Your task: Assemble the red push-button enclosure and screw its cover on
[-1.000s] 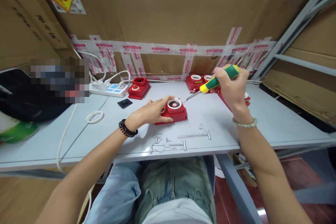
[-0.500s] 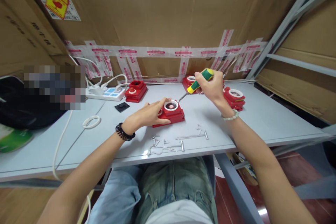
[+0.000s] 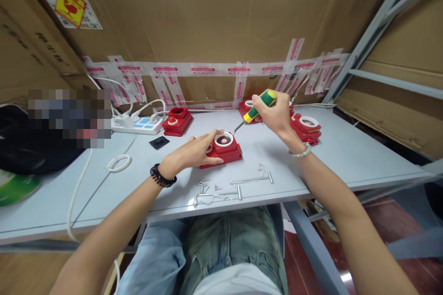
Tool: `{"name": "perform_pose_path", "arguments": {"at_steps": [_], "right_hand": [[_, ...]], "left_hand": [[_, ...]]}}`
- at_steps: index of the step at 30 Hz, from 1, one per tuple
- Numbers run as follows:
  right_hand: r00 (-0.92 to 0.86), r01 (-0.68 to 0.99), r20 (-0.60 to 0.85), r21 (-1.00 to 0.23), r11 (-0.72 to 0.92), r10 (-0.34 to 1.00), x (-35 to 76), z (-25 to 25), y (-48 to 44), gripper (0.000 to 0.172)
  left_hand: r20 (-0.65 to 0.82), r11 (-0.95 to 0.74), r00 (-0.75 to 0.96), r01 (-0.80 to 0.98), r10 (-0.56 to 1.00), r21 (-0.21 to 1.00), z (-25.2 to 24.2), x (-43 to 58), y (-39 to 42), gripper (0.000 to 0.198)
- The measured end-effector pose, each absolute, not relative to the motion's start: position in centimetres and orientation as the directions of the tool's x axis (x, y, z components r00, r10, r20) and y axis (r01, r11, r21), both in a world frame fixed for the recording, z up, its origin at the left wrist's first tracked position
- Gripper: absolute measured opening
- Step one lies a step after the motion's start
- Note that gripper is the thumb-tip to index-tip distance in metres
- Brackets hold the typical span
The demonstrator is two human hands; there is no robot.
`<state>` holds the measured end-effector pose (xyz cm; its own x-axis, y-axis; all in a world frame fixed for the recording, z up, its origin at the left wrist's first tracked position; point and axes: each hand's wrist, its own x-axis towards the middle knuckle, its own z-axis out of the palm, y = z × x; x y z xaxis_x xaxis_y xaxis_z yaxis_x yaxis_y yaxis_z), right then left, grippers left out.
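Note:
A red housing (image 3: 230, 156) with a white ring (image 3: 231, 143) round its dark round opening rests on the table. My left hand (image 3: 192, 151) grips its left side, thumb along the front and fingers over the top. In my right hand (image 3: 277, 115) is a screwdriver (image 3: 255, 111) with a green and yellow handle, tilted down to the left. Its tip is at the right edge of the white ring; whether it touches a screw cannot be made out. Two T-shaped metal rods (image 3: 239, 192) and several small screws (image 3: 204, 188) lie in front of the housing.
Behind and right stand more red housings (image 3: 308, 131), one partly hidden by my right hand. Further left are another red housing (image 3: 177, 122), a black square piece (image 3: 159, 142), a loose white ring (image 3: 118, 163) and a white power strip (image 3: 147, 125). Cardboard (image 3: 207, 18) walls the back.
The camera view has shifted slightly. Both hands keep their hold, and the screwdriver tip stays at the ring's right edge with no clear movement.

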<state>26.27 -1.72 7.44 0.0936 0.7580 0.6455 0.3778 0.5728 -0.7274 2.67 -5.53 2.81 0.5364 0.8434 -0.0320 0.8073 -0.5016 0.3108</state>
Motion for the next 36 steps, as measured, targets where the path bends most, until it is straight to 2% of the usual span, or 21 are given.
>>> {"name": "perform_pose_path", "arguments": {"at_steps": [19,31,36], "right_hand": [[0.052,0.336,0.662,-0.717,0.611,0.748,25.9,6.2,-0.8,0.034],[-0.007,0.445,0.689,-0.647,0.619,0.725,25.5,6.4,-1.0,0.035],[-0.050,0.552,0.722,-0.556,0.621,0.690,25.0,7.4,-1.4,0.038]], "left_hand": [[-0.022,-0.500,0.535,0.802,0.844,0.327,2.7,2.7,-5.5,0.080],[-0.028,-0.491,0.525,0.813,0.851,0.314,2.7,2.7,-5.5,0.080],[-0.022,-0.492,0.525,0.811,0.851,0.316,2.6,2.7,-5.5,0.080]]}}
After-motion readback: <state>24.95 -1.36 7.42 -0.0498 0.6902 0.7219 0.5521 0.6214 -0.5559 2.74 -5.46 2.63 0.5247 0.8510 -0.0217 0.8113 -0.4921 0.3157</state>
